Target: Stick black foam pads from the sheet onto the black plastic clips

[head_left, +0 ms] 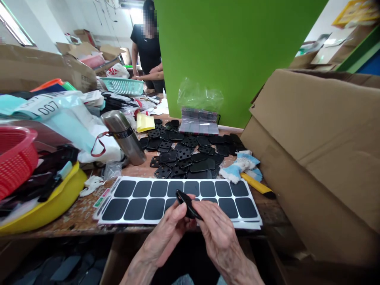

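Note:
Both of my hands are raised over the front edge of a scarred wooden workbench (74,217). My left hand (166,233) and my right hand (216,233) pinch a curved black piece, perhaps rubber or plastic (187,204), between their fingers. Just beyond them lies a white sheet of rounded black pads (157,190), partly hidden by my fingers. Farther on, a loose pile of black perforated plates (184,152) covers the bench.
A steel vacuum flask (123,136) lies left of the pile. A red basket (16,158) and yellow bowl (53,202) stand left. A large cardboard box (314,158) rises right. A green panel (234,59) stands behind the bench, with a person (147,47) beyond it.

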Motion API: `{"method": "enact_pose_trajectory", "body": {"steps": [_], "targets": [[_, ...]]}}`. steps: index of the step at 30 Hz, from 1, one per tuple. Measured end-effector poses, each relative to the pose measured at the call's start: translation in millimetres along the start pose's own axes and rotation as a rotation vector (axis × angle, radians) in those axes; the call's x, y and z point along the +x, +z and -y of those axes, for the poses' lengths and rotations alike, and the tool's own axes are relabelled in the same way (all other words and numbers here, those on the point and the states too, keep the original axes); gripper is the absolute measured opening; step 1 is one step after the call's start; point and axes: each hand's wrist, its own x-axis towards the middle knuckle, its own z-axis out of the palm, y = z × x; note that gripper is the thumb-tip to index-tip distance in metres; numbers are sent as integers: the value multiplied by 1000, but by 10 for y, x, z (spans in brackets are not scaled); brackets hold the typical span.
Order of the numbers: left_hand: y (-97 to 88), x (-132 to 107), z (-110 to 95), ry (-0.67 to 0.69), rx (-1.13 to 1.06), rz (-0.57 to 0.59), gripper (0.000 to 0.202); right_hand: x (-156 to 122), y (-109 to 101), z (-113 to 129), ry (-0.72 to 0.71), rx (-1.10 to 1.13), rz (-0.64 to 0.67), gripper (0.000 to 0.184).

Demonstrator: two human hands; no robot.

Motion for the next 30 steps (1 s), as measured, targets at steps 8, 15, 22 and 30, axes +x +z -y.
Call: {"method": "enact_pose_trajectory", "body": {"steps": [8,15,22,30], "targets": [[-13,-15,37,26,411,-164,46,46,-47,21,113,-129,-47,24],[-158,-75,-42,134,710,-134,21,59,-200,24,541,155,73,16],[-369,-93,0,14,139,80,23,12,-232,-243,1046,858,-240,27],[-435,-88,140,1,-20,55,25,17,-132,-185,1160,1138,-359,29]]}}
